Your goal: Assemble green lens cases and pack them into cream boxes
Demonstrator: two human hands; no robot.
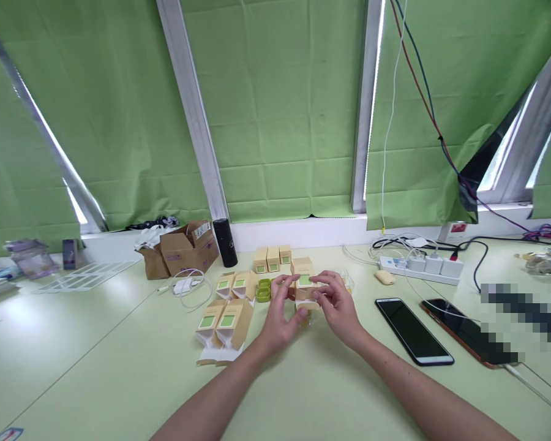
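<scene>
Both hands meet over the middle of the pale green table [119, 367], holding a small tan carton with a green label [305, 283]. My left hand [280, 312] curls its fingers on the carton's left side. My right hand [335, 303] grips its right side and top. Left of the hands lie several open flat cartons [224, 324] with their flaps out, and more of them [236, 285] behind. Two small green lids or trays [263, 291] sit just left of my left hand. Three closed cartons [272, 259] stand in a row behind.
A brown cardboard box [186, 248] and a black cylinder [224, 242] stand at the back left, with a white charger and cable [186, 286]. Two phones [413, 331] [463, 331] lie at the right. A power strip [417, 266] with cables runs along the window sill.
</scene>
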